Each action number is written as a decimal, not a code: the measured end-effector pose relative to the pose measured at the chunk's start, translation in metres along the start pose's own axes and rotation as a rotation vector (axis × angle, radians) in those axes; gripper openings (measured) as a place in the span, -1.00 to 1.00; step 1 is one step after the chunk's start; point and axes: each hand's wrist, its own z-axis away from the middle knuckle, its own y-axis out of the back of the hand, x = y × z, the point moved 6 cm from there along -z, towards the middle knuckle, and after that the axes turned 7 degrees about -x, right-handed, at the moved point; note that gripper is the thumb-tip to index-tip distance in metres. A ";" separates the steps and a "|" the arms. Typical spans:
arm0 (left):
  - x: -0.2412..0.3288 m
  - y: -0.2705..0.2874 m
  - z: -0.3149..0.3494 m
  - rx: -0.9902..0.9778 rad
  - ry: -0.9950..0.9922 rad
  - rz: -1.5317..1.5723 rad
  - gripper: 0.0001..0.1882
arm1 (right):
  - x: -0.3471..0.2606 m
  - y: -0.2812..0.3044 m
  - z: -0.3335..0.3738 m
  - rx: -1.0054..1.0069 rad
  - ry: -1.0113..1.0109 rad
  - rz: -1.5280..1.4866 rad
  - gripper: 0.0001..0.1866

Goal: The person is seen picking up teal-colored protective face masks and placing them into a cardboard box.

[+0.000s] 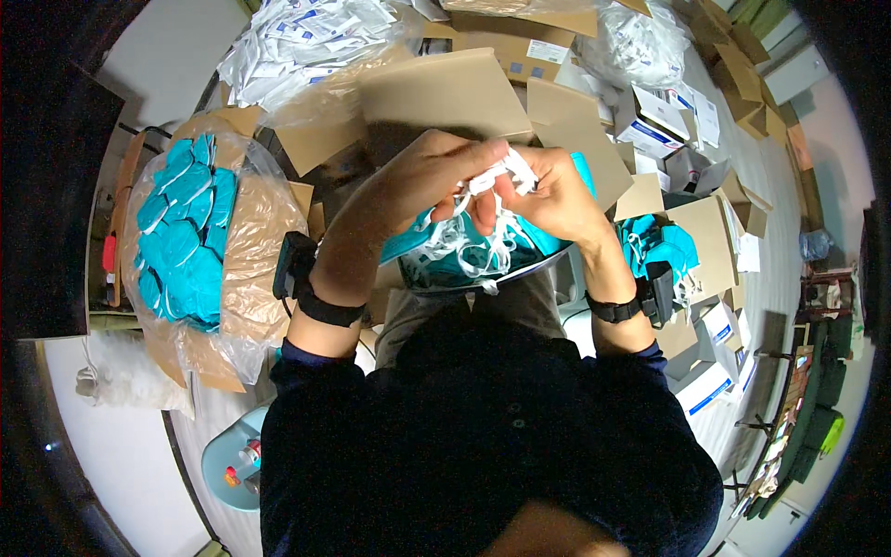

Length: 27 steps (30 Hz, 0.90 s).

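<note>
Up in front of my chest, both hands work on a white strap (483, 182) that looks bunched and looped. My left hand (450, 172) pinches one part of it with bent fingers. Close by on the right, my right hand (554, 193) grips another part, its fingertips almost meeting the left ones. Below the hands sits a container (529, 271) with a dark rim, holding teal fabric pieces and a tangle of white cords (478, 252). Whether the strap joins these cords is hard to make out. A dark band with a small black device circles each of my wrists.
At left, a plastic-lined carton (255, 251) holds many teal pieces (190, 227). More teal pieces (661, 243) fill a carton at right. Open cardboard flaps (445, 88) stand beyond my hands. White packets (311, 46), small white boxes (650, 121) and a light blue tub (221, 464) lie around.
</note>
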 end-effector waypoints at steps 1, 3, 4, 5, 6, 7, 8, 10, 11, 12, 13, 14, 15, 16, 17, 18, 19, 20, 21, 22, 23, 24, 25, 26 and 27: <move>-0.003 0.000 0.000 -0.007 -0.031 -0.031 -0.57 | 0.001 0.002 0.000 0.044 0.001 0.026 -0.80; -0.010 -0.002 -0.002 -0.027 -0.094 -0.091 -0.60 | 0.007 0.006 0.001 0.134 0.000 0.082 -0.82; -0.012 -0.002 -0.004 -0.029 -0.092 -0.083 -0.64 | 0.012 0.013 0.002 0.282 0.030 0.069 -0.78; -0.019 -0.002 -0.007 0.015 -0.084 -0.086 -0.66 | 0.018 0.021 0.004 0.384 -0.048 -0.025 -0.72; -0.026 -0.003 -0.012 0.064 -0.077 -0.088 -0.67 | 0.019 0.026 0.004 0.458 0.016 -0.066 -0.73; -0.030 -0.005 -0.015 0.114 -0.070 -0.091 -0.68 | 0.020 0.031 0.004 0.529 0.080 -0.108 -0.73; -0.030 -0.012 -0.016 0.143 -0.112 -0.086 -0.65 | 0.025 0.031 0.003 0.559 0.070 -0.308 -0.76; -0.028 -0.017 -0.024 0.187 -0.224 -0.089 -0.63 | 0.032 0.028 0.000 0.617 0.048 -0.706 -0.82; -0.026 -0.019 -0.026 0.209 -0.280 -0.090 -0.62 | 0.039 0.028 -0.001 0.594 0.008 -0.779 -0.84; -0.027 -0.021 -0.029 0.247 -0.234 -0.021 -0.60 | 0.048 0.031 0.000 0.574 -0.032 -0.854 -0.86; -0.033 -0.025 -0.031 0.249 -0.254 -0.002 -0.60 | 0.054 0.032 -0.002 0.538 -0.072 -0.928 -0.86; -0.047 -0.028 -0.035 0.250 -0.274 0.018 -0.61 | 0.055 0.031 -0.005 0.431 -0.069 -1.022 -0.89; -0.048 -0.032 -0.038 0.242 -0.293 0.039 -0.61 | 0.058 0.033 -0.008 0.438 -0.057 -1.109 -0.90; -0.052 -0.037 -0.036 0.264 -0.260 -0.046 -0.61 | 0.060 0.036 -0.012 0.443 -0.045 -1.196 -0.90; -0.056 -0.041 -0.034 0.237 -0.235 -0.009 -0.62 | 0.062 0.038 -0.016 0.448 -0.032 -1.283 -0.89; -0.054 -0.043 -0.030 0.259 -0.211 -0.036 -0.62 | 0.063 0.042 -0.017 0.512 -0.090 -1.257 -0.86; -0.052 -0.043 -0.025 0.281 -0.187 -0.062 -0.62 | 0.068 0.047 -0.020 0.511 -0.075 -1.292 -0.86; -0.054 -0.044 -0.021 0.289 -0.177 -0.094 -0.62 | 0.075 0.054 -0.022 0.510 -0.059 -1.326 -0.85; -0.056 -0.044 -0.017 0.300 -0.166 -0.126 -0.62 | 0.078 0.057 -0.027 0.504 -0.044 -1.361 -0.85; -0.059 -0.043 -0.013 0.311 -0.155 -0.158 -0.62 | 0.080 0.062 -0.028 0.556 -0.066 -1.292 -0.84; -0.060 -0.043 -0.009 0.323 -0.150 -0.190 -0.62 | 0.086 0.066 -0.032 0.574 -0.079 -1.302 -0.84; -0.059 -0.042 -0.003 0.336 -0.144 -0.225 -0.62 | 0.088 0.071 -0.036 0.590 -0.091 -1.313 -0.84; -0.058 -0.041 0.001 0.349 -0.138 -0.260 -0.62 | 0.090 0.073 -0.038 0.606 -0.103 -1.325 -0.83; -0.060 -0.038 0.004 0.375 -0.150 -0.303 -0.62 | 0.093 0.075 -0.041 0.632 -0.067 -1.287 -0.83; -0.065 -0.035 0.009 0.405 -0.160 -0.344 -0.63 | 0.100 0.074 -0.045 0.617 -0.049 -1.313 -0.83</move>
